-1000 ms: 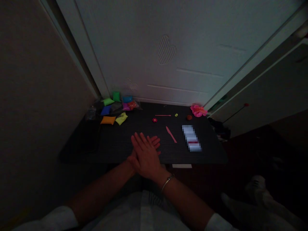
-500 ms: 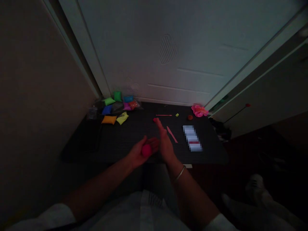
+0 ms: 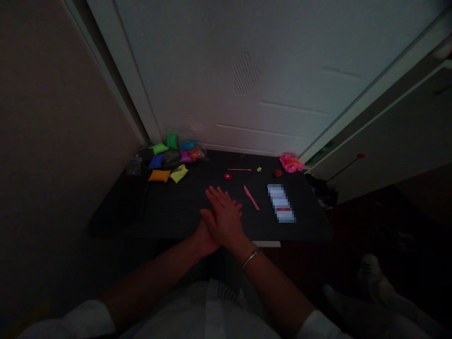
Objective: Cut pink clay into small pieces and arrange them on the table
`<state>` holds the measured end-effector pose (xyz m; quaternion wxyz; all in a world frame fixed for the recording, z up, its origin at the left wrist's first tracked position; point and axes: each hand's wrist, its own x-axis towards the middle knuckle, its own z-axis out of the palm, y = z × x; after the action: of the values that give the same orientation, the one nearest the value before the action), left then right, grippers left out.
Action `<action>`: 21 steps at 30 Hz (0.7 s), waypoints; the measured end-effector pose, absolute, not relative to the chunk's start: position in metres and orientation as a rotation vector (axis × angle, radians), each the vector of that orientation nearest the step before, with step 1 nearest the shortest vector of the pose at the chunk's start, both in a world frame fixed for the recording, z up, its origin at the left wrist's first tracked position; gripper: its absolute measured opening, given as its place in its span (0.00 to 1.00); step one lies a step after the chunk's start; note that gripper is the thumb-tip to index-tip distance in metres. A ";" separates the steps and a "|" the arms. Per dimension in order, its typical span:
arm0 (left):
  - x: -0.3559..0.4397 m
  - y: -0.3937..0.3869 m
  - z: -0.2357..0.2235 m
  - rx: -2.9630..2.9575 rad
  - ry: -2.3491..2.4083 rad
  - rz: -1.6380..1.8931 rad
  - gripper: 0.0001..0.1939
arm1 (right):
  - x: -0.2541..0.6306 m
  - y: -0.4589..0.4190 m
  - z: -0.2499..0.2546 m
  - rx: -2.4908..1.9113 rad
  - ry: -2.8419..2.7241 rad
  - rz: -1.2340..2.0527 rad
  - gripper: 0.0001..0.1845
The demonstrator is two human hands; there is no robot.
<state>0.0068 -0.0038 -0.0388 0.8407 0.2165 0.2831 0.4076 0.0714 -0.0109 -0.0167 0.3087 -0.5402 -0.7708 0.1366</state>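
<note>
Over the front part of the dark table, my right hand [image 3: 228,219] lies flat across my left hand [image 3: 204,239], its fingers stretched out. The left palm faces up beneath it and is mostly covered. A pink clay ball that sat on the left palm a moment ago is now hidden between the two palms. Beyond my fingertips lies a small red flower-like clay piece [image 3: 227,176] with a pale centre. To the right of my hands rests a pink plastic clay knife [image 3: 251,197]. Farther back is a thin pink stick tool [image 3: 239,169].
Several coloured clay packets [image 3: 159,175] lie at the table's left. On the right are a phone [image 3: 281,203] with a blurred screen, a brownish-red lump [image 3: 278,173], a yellow-green bit [image 3: 259,169] and a pink flower [image 3: 292,163]. A white panel [image 3: 226,94] stands behind the table [image 3: 169,221].
My right hand has come down from upright beside the left palm to lie flat over it. The pink clay ball has gone out of sight between them, and the red flower-like piece is uncovered.
</note>
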 end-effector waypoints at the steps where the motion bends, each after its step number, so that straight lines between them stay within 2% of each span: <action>1: 0.006 -0.006 -0.038 0.378 0.542 0.799 0.23 | 0.074 -0.007 -0.016 -1.402 -2.010 0.401 0.21; 3: 0.003 -0.005 -0.037 0.304 0.512 0.726 0.19 | 0.081 -0.001 -0.017 -1.314 -1.936 0.534 0.19; 5: -0.003 0.001 -0.040 0.309 0.553 0.730 0.18 | 0.090 0.007 -0.022 -1.333 -1.703 0.688 0.25; 8: -0.020 0.019 -0.046 0.563 0.733 0.831 0.26 | 0.106 0.021 -0.029 -1.520 -1.129 0.891 0.37; 10: -0.034 0.033 -0.050 0.942 0.961 0.932 0.30 | 0.115 0.029 -0.032 -1.645 -1.062 0.968 0.40; 12: -0.048 0.045 -0.053 1.517 1.161 0.873 0.28 | 0.118 0.031 -0.033 -1.812 -1.321 0.851 0.36; 15: -0.061 0.058 -0.061 2.185 1.393 0.659 0.27 | 0.106 0.019 -0.035 -2.008 -1.766 0.417 0.28; 18: -0.063 0.062 -0.071 2.473 1.540 0.457 0.26 | 0.086 -0.003 -0.041 -2.055 -1.970 0.194 0.23; 21: -0.061 0.062 -0.078 2.584 1.542 0.393 0.26 | 0.071 -0.018 -0.048 -2.075 -2.043 0.117 0.27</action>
<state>-0.0609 0.0619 -0.0780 0.0537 0.8503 0.5074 0.1292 0.0715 -0.0181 -0.0479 0.1135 -0.7074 -0.6965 0.0399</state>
